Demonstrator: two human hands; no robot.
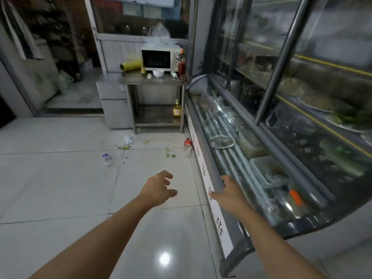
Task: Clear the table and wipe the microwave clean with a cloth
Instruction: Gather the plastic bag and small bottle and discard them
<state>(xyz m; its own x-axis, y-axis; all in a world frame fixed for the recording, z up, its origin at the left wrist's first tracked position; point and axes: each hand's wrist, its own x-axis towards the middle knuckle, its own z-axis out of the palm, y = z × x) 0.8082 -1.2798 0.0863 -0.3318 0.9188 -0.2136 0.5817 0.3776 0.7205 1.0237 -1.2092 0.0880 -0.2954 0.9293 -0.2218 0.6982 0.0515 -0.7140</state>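
Both the left hand (159,188) and right hand (229,191) hang loose-fingered, holding nothing, well short of the table (141,79).

I can read no text anywhere. The red label on the plastic bottle (187,144) lying on the floor at the middle of the frame is too blurred, and so is the label on the yellow pump bottle (177,109) on the lower shelf of the steel table (155,80). The black marks on the white strip (211,195) along the display case, at lower right, are patterns, not letters.

both arms outstretched, left grip (159,189) loose, right grip (229,193) loose, empty
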